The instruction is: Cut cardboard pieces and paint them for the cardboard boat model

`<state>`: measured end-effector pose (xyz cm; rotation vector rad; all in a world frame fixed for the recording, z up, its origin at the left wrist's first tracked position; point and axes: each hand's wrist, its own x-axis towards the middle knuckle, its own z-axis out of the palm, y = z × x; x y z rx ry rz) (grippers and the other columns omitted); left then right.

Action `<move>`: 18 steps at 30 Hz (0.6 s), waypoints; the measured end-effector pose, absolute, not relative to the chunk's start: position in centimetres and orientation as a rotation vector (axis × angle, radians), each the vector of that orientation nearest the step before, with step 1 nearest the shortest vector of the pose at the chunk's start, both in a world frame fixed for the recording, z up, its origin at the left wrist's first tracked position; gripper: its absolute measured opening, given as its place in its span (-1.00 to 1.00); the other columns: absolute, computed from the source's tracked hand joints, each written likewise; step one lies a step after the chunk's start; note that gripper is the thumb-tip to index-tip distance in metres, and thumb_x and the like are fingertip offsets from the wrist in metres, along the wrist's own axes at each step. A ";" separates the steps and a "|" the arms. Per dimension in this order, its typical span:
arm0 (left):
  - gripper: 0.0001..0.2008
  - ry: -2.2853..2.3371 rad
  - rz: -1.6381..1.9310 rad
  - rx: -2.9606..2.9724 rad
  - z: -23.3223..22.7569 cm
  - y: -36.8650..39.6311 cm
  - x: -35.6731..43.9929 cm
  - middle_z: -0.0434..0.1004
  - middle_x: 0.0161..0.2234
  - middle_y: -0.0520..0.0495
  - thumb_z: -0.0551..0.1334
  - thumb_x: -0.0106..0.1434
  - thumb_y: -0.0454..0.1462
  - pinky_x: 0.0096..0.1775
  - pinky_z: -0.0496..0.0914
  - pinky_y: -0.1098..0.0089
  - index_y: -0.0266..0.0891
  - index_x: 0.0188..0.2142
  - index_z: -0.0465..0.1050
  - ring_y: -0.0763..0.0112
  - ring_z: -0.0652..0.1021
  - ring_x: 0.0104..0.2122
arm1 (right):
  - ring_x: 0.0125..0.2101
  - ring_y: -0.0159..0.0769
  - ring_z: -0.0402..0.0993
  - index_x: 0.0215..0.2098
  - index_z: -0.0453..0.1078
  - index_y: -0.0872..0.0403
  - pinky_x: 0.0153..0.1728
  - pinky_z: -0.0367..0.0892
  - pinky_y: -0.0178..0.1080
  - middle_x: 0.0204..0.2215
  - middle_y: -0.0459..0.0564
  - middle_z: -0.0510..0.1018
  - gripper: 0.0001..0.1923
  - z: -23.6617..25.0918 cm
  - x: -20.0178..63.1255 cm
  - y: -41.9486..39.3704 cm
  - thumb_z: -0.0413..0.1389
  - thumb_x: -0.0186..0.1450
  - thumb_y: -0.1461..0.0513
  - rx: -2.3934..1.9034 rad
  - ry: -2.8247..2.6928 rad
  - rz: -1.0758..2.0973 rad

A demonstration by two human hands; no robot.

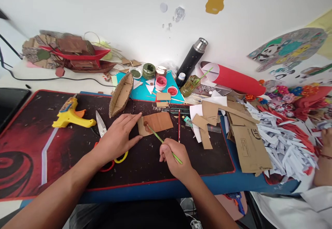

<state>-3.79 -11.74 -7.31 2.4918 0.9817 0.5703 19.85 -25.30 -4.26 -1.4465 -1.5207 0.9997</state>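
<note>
While my left hand (118, 137) lies flat with fingers spread, its fingertips press on the left edge of the cardboard piece (155, 122) — that piece rests on the dark desk mat (52, 146), just ahead of both hands. My right hand (173, 158) pinches a green paintbrush (163, 142) between thumb and fingers; the brush tip touches a brown painted patch at the cardboard's left end. Scissors (101, 129) lie partly under my left hand, and a yellow glue gun (71, 116) sits further left. Just beyond stands a cardboard boat hull (121, 94), with paint pots (160, 83) on a teal sheet behind it. A red pencil (178, 125) lies right of the cardboard — another person's hand (325, 142) shows at the far right.
</note>
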 end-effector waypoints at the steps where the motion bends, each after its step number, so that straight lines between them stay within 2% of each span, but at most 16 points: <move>1: -0.25 0.982 0.573 2.491 -7.3 -11.7 -3.8 0.58 0.26 -0.33 0.29 0.43 -0.10 0.29 0.43 -0.18 -0.21 0.53 0.20 -0.17 0.54 0.23 | -0.49 -0.28 0.49 -0.37 0.39 -0.03 -0.42 0.37 -0.26 -0.53 -0.08 0.48 -0.44 -4.2 19.7 -25.1 -0.11 0.69 -0.08 -1.444 -1.519 0.996; 18: -0.26 0.992 0.550 2.529 -7.4 -11.7 -4.0 0.57 0.25 -0.35 0.29 0.45 -0.08 0.31 0.42 -0.15 -0.29 0.51 0.21 -0.15 0.51 0.23 | -0.52 -0.31 0.48 -0.44 0.38 0.00 -0.39 0.34 -0.27 -0.57 -0.09 0.50 -0.39 -4.4 19.5 -27.2 -0.08 0.69 -0.07 -1.398 -1.399 1.093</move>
